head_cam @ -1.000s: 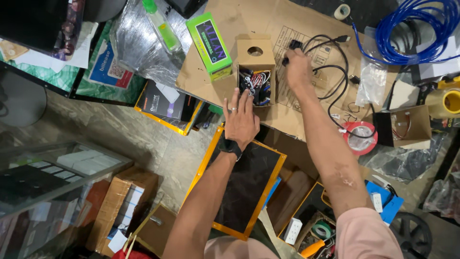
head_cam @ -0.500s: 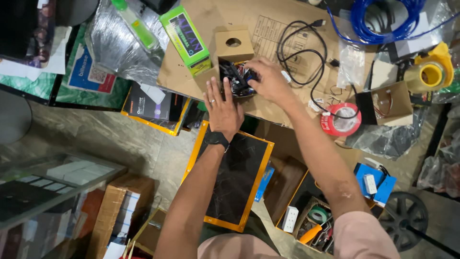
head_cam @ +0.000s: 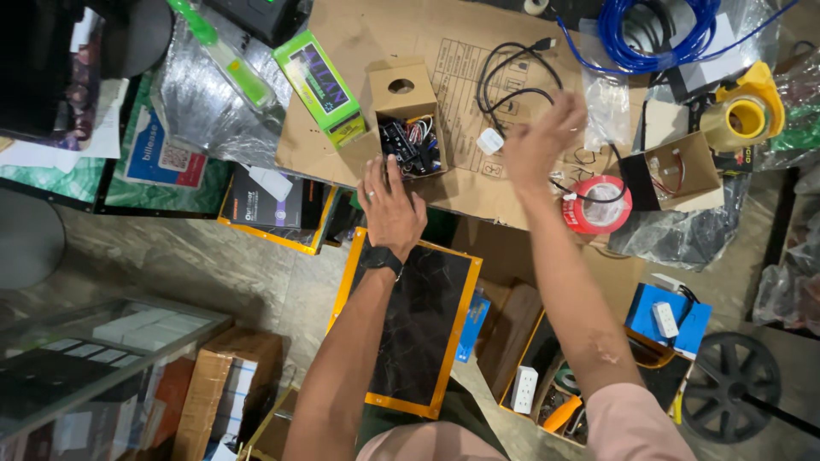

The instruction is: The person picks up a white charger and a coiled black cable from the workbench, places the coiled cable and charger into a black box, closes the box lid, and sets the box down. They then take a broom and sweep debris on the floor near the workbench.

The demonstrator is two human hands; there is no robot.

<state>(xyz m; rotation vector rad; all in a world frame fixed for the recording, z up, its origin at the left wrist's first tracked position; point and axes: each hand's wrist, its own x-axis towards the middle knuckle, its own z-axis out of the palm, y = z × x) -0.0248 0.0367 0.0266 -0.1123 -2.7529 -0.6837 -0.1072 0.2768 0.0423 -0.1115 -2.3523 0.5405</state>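
A small open cardboard box (head_cam: 408, 119) stands on a flat sheet of brown cardboard (head_cam: 342, 141) near the middle of the work surface; inside it lies a tangle of dark parts with coloured wires, and its raised flap has a round hole. The left hand (head_cam: 391, 205) lies flat at the near edge of this box, palm down, fingers stretched and a little apart, the tips touching the box's lower rim; it clamps nothing; a black watch (head_cam: 383, 259) sits on the wrist. The right hand (head_cam: 540, 141) is lifted above the sheet, just to the right of the box and apart from it; the fingers are loosely spread, but the hand is blurred, so I cannot tell whether anything is pinched in it. A small white plug (head_cam: 489, 141) lies just beside this hand, on the end of a black cable (head_cam: 504, 72) that loops over the sheet.

Further out — a green box (head_cam: 322, 88) lies to the left of the cardboard box; a red tape roll (head_cam: 597, 205) lies to the right of the right hand; a blue coiled cable (head_cam: 653, 38) and a yellow tape roll (head_cam: 745, 115) are at the far right. Below the left arm stands a dark panel with an orange frame (head_cam: 410, 320).
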